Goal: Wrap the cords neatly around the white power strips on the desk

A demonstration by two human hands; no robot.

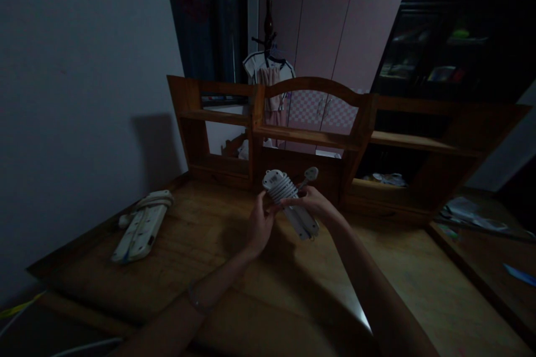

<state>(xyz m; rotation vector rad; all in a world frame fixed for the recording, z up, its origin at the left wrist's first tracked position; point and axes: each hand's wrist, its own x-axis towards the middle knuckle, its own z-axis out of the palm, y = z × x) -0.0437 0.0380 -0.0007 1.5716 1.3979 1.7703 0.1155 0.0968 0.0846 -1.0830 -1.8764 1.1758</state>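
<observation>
A white power strip point(300, 221) is held above the wooden board, tilted, with its cord point(285, 188) wound several times around one end. My left hand point(262, 222) closes on its left side. From the right, my right hand point(313, 201) grips the strip and the wound cord, near the plug point(311, 173) that sticks out at the upper right. A second power strip point(142, 228), with cord wrapped round its far end, lies on the board to the left. The fingertips of both hands are partly hidden.
A wooden shelf unit point(310, 136) stands along the board's far edge. A wall point(92, 95) borders the left side. Loose papers or bags point(471, 213) and a blue item point(519, 274) lie at the right. Beyond are a pink wardrobe point(322, 28) and clothes on a stand point(270, 72).
</observation>
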